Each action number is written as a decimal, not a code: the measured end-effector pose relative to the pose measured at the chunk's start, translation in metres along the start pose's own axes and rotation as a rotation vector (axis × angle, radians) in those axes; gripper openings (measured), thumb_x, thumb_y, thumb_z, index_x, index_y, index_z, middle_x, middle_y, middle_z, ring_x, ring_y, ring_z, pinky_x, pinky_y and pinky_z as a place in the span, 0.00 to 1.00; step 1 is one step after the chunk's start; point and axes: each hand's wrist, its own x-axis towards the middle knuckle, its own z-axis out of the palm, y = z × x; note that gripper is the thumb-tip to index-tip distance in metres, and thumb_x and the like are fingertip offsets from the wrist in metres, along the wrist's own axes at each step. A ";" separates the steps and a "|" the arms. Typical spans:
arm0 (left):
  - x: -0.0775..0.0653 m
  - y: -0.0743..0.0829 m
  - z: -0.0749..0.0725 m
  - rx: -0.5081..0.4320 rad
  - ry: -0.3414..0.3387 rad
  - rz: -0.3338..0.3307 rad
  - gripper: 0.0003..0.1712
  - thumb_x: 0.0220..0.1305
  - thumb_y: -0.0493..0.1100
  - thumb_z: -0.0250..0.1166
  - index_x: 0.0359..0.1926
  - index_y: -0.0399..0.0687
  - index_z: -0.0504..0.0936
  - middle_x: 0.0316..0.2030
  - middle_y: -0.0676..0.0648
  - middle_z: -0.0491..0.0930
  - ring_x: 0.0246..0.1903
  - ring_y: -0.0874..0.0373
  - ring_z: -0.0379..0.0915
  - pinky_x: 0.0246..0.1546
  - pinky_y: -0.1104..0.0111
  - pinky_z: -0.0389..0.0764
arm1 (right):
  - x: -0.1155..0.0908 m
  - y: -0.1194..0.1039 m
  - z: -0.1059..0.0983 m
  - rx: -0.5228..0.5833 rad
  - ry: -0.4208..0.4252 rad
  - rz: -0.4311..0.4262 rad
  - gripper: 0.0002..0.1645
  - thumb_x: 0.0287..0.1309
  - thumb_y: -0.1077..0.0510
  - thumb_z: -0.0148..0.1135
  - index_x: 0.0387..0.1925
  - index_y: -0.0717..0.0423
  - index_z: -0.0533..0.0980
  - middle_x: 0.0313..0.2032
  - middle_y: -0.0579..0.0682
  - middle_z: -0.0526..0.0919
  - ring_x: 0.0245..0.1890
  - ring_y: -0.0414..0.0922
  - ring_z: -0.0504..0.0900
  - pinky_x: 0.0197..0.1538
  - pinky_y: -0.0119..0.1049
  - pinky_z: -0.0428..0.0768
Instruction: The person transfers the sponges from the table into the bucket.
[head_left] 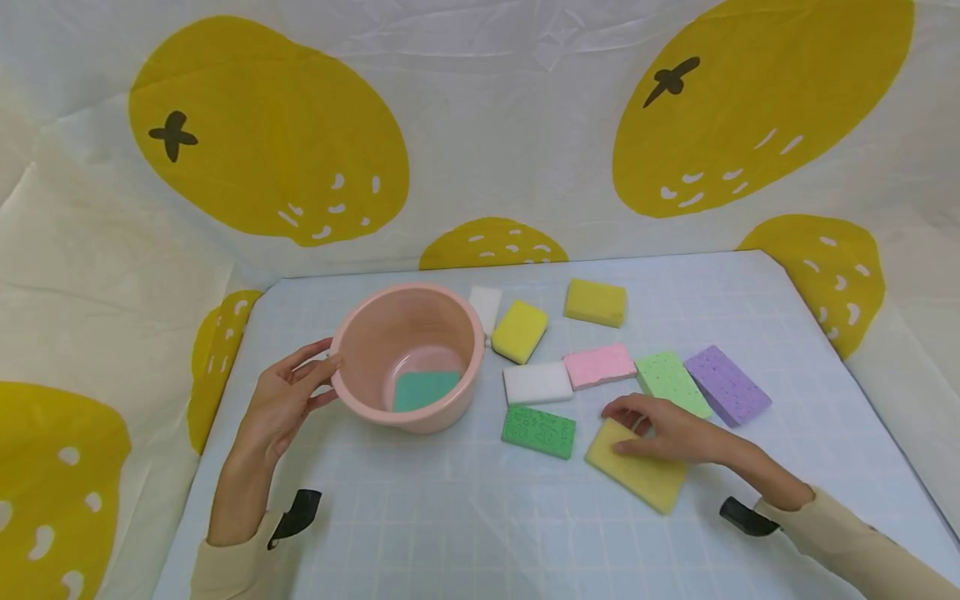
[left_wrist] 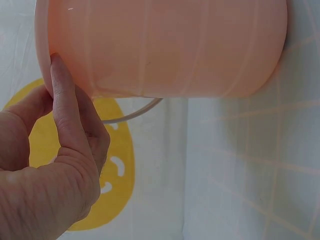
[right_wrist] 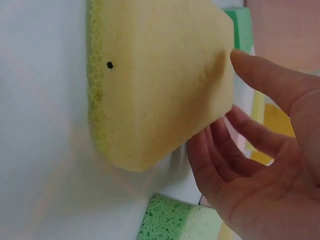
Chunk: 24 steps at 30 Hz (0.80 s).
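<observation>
My left hand [head_left: 281,400] pinches the rim of a pink bucket [head_left: 468,387] at its left side; the left wrist view shows the fingers at the rim and part of a thin handle [left_wrist: 132,117]. Inside the bucket lies a teal sponge [head_left: 426,391]. With thumb and fingers, my right hand [head_left: 667,429] grips a large pale yellow sponge [head_left: 637,467] near its far edge. The right wrist view has this sponge [right_wrist: 165,75] close up, with a small dark hole in one face. Whether it is clear of the table cannot be made out.
Right of the bucket lie a green sponge [head_left: 538,431], two white ones [head_left: 537,383], a pink one [head_left: 600,366] and two smaller yellow ones [head_left: 596,302]. Near my right hand are a light green sponge [head_left: 672,383] and a purple sponge [head_left: 727,386].
</observation>
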 end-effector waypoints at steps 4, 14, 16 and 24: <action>0.000 0.000 -0.001 -0.008 -0.002 -0.002 0.45 0.62 0.53 0.74 0.74 0.40 0.67 0.42 0.54 0.87 0.39 0.62 0.84 0.44 0.68 0.86 | 0.000 0.002 0.000 -0.006 -0.014 0.018 0.29 0.66 0.53 0.70 0.60 0.69 0.74 0.52 0.54 0.82 0.48 0.50 0.81 0.50 0.39 0.85; -0.001 0.000 -0.001 -0.013 0.004 -0.012 0.46 0.62 0.54 0.75 0.74 0.41 0.66 0.42 0.55 0.87 0.40 0.62 0.84 0.44 0.68 0.86 | 0.002 0.003 -0.001 -0.032 -0.024 0.066 0.26 0.64 0.50 0.72 0.56 0.60 0.75 0.46 0.47 0.81 0.46 0.44 0.80 0.48 0.35 0.85; -0.001 0.000 -0.001 -0.011 0.005 -0.005 0.46 0.62 0.54 0.74 0.74 0.41 0.67 0.42 0.55 0.87 0.39 0.62 0.84 0.44 0.68 0.86 | 0.002 0.000 -0.003 -0.037 -0.026 0.071 0.26 0.64 0.50 0.72 0.55 0.60 0.75 0.45 0.47 0.82 0.45 0.45 0.80 0.47 0.35 0.85; 0.000 -0.002 -0.001 -0.024 -0.014 0.014 0.43 0.64 0.51 0.74 0.73 0.39 0.68 0.41 0.53 0.87 0.38 0.62 0.84 0.44 0.67 0.86 | 0.002 -0.011 -0.013 -0.008 -0.050 0.078 0.23 0.65 0.53 0.71 0.55 0.63 0.78 0.43 0.47 0.82 0.44 0.42 0.81 0.47 0.33 0.86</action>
